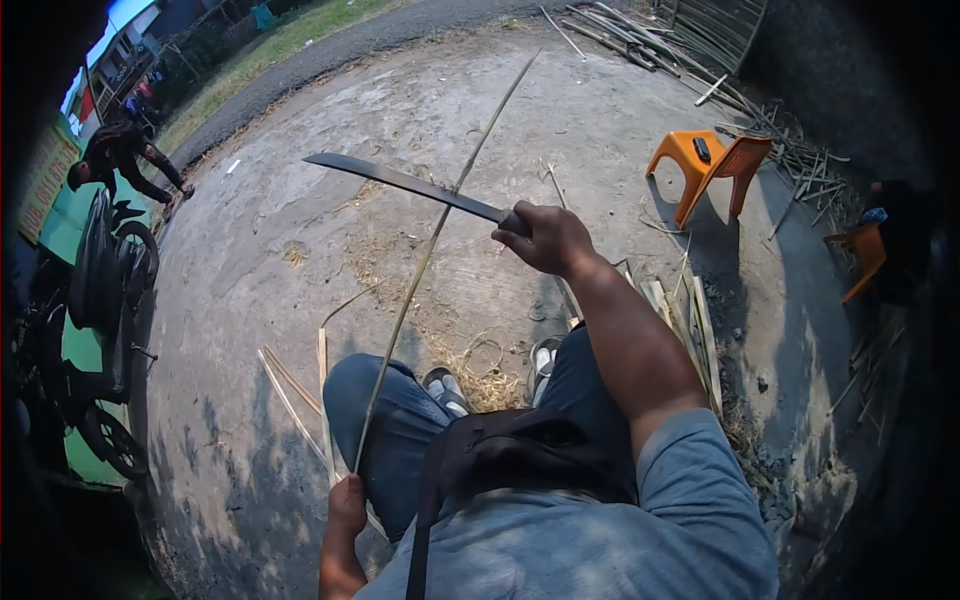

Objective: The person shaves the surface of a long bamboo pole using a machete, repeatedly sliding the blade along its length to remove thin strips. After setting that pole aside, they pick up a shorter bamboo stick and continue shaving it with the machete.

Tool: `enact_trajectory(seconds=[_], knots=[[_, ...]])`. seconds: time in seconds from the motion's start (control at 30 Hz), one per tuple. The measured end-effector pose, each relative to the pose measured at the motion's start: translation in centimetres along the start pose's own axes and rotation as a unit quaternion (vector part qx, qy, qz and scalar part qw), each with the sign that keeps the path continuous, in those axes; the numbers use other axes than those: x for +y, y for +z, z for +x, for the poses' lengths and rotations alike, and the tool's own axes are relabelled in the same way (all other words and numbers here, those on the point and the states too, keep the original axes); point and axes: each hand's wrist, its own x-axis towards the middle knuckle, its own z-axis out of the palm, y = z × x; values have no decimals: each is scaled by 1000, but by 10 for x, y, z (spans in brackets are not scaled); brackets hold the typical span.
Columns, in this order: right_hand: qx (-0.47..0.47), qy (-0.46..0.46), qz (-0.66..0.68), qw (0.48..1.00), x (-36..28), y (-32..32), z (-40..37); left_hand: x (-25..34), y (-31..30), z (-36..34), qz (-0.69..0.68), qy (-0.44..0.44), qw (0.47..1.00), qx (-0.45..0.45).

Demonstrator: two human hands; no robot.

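Observation:
My right hand point(545, 238) is closed around the dark handle of a machete point(405, 182), its long blade pointing left and away from me. Low at the left, my left hand point(347, 503) grips the near end of a long thin bamboo strip point(412, 285). The strip slants up and away past my left knee, and the blade crosses it about midway up. Pale shavings point(490, 388) lie on the ground between my feet. Beside my left leg rest a few split bamboo strips point(324, 385).
An orange plastic chair point(690, 150) with a dark object on its seat stands at the right. Bamboo pieces point(640, 40) are heaped at the back right, and more strips point(697, 325) lie by my right arm. At the left are a motorcycle point(120, 350) and a bending person point(125, 150).

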Motion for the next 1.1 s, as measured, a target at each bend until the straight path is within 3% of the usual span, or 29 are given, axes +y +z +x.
enact_trajectory(seconds=[0.07, 0.17, 0.27, 0.33, 0.47, 0.53, 0.63, 0.77, 0.87, 1.1], knots=[[-9, 6, -46, 999, -6, -3, -3, 0, -2, -1, -17, -6, 1000, -9], [-24, -52, -13, 998, -6, 0, -9, -4, -3, 2, -30, -19, 999, -18], [-81, -123, -59, 987, -28, 0, -17, -4, -2, 0, -34, -20, 999, -19], [-62, -223, -82, 969, -31, 13, -18, 0, -2, 2, -25, -13, 999, -15], [-58, -280, -67, 956, -27, 12, -8, -5, -7, 1, 4, -22, 1000, -21], [-43, -214, -19, 976, -10, 7, 1, -3, -6, -1, -2, -31, 999, -30], [-33, -1, -8, 999, 1, -9, 3, 12, -8, 1, -19, -30, 999, -32], [-22, 20, -63, 998, -2, -15, -5, 20, -8, -1, -28, -23, 999, -31], [-16, -32, -27, 999, -7, -15, -9, 13, -7, 2, -42, -38, 998, -36], [-33, -243, -78, 966, -30, 9, -11, 5, -9, 2, -32, -47, 997, -43]])
